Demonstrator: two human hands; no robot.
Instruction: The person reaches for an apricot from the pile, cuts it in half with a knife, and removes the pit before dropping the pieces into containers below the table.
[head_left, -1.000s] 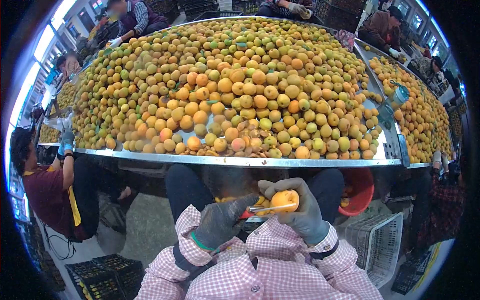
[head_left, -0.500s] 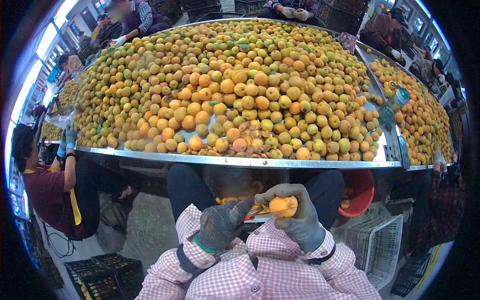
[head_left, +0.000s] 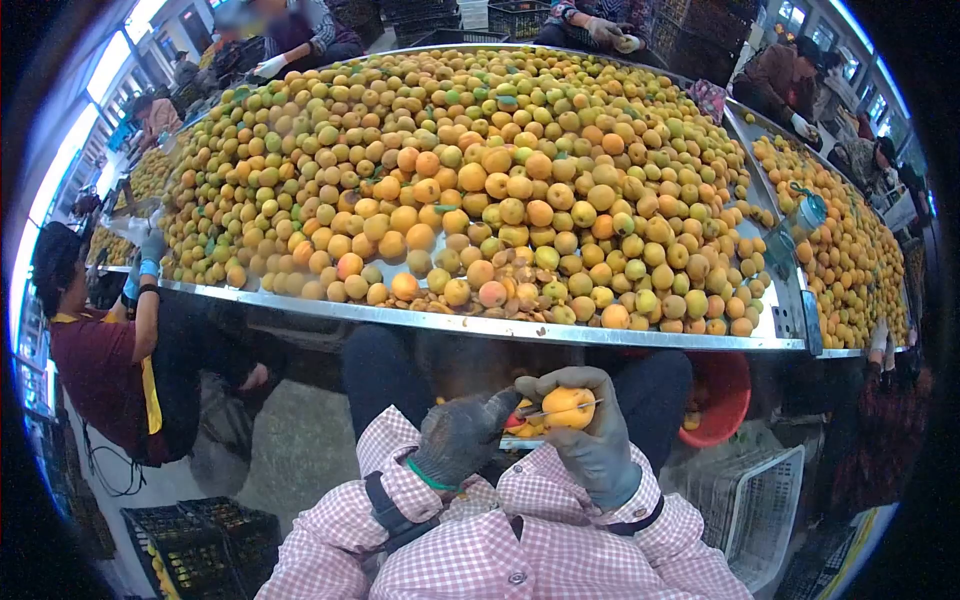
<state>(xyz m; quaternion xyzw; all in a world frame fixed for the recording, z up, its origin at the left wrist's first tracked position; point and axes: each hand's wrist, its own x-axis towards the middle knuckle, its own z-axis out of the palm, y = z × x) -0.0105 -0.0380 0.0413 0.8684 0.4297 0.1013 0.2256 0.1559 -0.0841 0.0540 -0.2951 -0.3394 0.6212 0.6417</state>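
Note:
My right hand [head_left: 592, 445], in a grey glove, is closed around a yellow-orange apricot [head_left: 570, 402] held above my lap. A small knife [head_left: 530, 413] with a reddish handle is gripped in my left hand [head_left: 460, 440], which wears a darker glove with a green cuff edge. The thin blade lies across the apricot, its tip showing past the fruit's right side. Below the hands, orange fruit pieces [head_left: 527, 428] show in part, largely hidden by my gloves and sleeves.
A metal-edged table [head_left: 480, 327] heaped with apricots [head_left: 440, 190] spans the front. Beneath it at right stands a red bucket [head_left: 722, 405], with a white crate [head_left: 765, 510] nearer me. Black crates [head_left: 205, 545] sit at lower left. A co-worker [head_left: 100, 370] sits at left; others work around the table.
The view has tilted slightly, so the table appears lower. Both hands stay together over my lap, and the knife blade now lies higher across the apricot.

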